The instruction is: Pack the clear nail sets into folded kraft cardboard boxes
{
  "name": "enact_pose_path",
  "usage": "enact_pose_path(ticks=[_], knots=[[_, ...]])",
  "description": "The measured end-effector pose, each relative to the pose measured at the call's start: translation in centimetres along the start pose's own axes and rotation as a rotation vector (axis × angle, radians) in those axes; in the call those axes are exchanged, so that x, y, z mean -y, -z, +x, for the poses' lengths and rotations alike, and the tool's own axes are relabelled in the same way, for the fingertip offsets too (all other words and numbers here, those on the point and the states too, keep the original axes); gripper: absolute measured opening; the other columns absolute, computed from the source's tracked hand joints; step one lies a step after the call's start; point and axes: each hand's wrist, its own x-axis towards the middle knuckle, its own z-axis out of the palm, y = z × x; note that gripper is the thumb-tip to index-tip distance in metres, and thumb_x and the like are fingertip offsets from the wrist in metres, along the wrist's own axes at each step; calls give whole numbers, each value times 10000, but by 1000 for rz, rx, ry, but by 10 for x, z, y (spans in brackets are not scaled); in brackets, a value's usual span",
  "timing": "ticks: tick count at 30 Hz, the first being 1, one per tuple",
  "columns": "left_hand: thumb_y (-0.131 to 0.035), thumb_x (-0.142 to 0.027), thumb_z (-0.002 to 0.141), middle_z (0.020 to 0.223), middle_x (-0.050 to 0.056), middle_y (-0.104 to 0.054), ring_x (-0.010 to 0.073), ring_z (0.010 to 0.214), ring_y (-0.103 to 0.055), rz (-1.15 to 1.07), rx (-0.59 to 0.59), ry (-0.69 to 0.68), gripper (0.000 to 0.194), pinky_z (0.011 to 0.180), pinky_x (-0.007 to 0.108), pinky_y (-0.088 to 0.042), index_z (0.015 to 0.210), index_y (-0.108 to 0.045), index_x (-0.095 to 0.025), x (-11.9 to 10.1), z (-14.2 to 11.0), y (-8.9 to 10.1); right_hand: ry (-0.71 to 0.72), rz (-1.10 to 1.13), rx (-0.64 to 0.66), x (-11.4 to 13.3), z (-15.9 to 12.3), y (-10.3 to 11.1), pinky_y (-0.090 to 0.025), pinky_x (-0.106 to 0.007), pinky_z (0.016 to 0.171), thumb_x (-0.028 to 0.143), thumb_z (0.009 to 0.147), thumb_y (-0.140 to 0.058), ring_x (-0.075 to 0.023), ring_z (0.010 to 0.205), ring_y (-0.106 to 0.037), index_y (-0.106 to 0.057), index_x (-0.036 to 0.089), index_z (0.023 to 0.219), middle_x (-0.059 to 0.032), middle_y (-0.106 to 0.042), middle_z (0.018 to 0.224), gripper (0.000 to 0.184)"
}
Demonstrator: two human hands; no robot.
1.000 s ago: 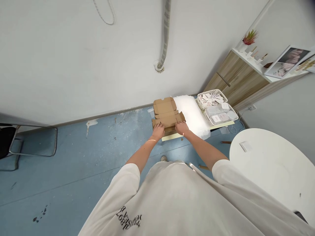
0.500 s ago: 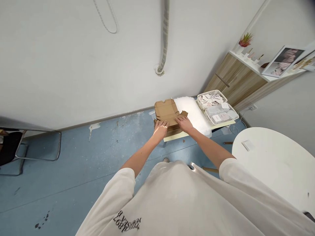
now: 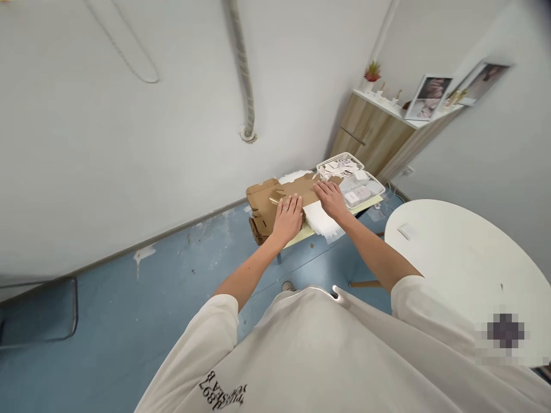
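An unfolded cardboard box [image 3: 306, 188] spans my two hands above the table, its flaps spread. My left hand [image 3: 289, 219], wearing a ring, holds its left end with the fingers over the cardboard; the thumb is hidden. At the right end my right hand [image 3: 330, 199] grips it, fingers curled over the edge. Just left of my left hand lies a stack of flattened cardboard boxes [image 3: 262, 201]. A white foam-like sheet or wrap [image 3: 322, 221] shows beneath the held box.
Two white baskets stand at the table's right end: one with cards [image 3: 342, 166], one with small clear packs [image 3: 364, 192]. A round white table [image 3: 456, 252] is at my right, a wooden cabinet [image 3: 374, 126] behind. A chair frame [image 3: 75, 304] stands far left.
Both hands have lifted a cardboard box off the stack and carried it right, over the white wrap. The camera view has turned right.
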Motion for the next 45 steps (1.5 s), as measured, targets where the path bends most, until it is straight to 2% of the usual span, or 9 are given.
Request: enact_pose_path(ticks=[4,7,17,22,26,30,34,39,45], knots=[[-370,-297,1015,1690,112,-188,314,1564,-143,-38,26,-139,694,1281,554,-70,1640,-105,-154,-50,34,-13,-126,-48,-28,-49,-49,27,-217,-503,1180,113,973,-304,-305,1436,-349,-421,148,1532,-150,-497,1517,572],[-402,-299,1006,1692,115,-181,322,1564,-138,-62,51,-256,718,1280,562,-65,1641,-99,-155,-103,59,-30,-231,-86,-32,-91,-102,51,-227,-522,1171,132,977,-319,-324,1427,-362,-428,147,1527,-159,-508,1507,561],[-419,-273,985,1683,126,-211,316,1565,-138,-107,146,-562,739,1272,560,-61,1642,-103,-150,-329,104,-109,-568,-192,-39,-223,-324,108,-227,-489,1168,129,977,-306,-307,1425,-359,-460,149,1503,-146,-529,1484,549],[-384,-236,983,1691,114,-185,294,1561,-156,-166,214,-710,708,1276,531,-70,1637,-124,-151,-432,103,-161,-743,-201,-6,-262,-439,116,-239,-501,1154,104,960,-307,-318,1410,-371,-460,143,1508,-155,-526,1485,571],[-380,-204,968,1689,117,-195,291,1553,-186,-172,313,-801,706,1269,521,-109,1633,-149,-158,-494,94,-207,-902,-174,66,-269,-516,111,-258,-500,1137,104,940,-352,-335,1397,-372,-442,156,1525,-158,-529,1476,594],[-331,-162,965,1669,118,-261,273,1534,-248,-160,456,-866,671,1247,495,-181,1623,-202,-173,-527,79,-252,-1029,-134,148,-257,-570,90,-284,-457,1112,103,951,-341,-327,1362,-404,-472,156,1499,-168,-566,1416,566],[-319,-118,947,1642,131,-325,271,1505,-313,-128,607,-927,668,1216,502,-222,1608,-248,-184,-535,68,-290,-1148,-46,257,-242,-598,60,-333,-438,1060,110,952,-361,-327,1300,-467,-483,153,1482,-181,-581,1387,546],[-334,-86,921,1627,152,-346,278,1482,-353,-87,737,-981,681,1183,499,-269,1594,-281,-174,-535,72,-327,-1233,48,340,-235,-612,29,-358,-435,1050,94,934,-349,-318,1296,-490,-467,136,1490,-188,-589,1378,570],[-360,-92,913,1635,157,-328,283,1498,-323,-50,798,-1062,680,1191,497,-267,1586,-319,-180,-538,107,-360,-1267,93,402,-251,-609,1,-315,-459,1132,110,908,-385,-308,1399,-427,-398,113,1550,-196,-502,1501,642]])
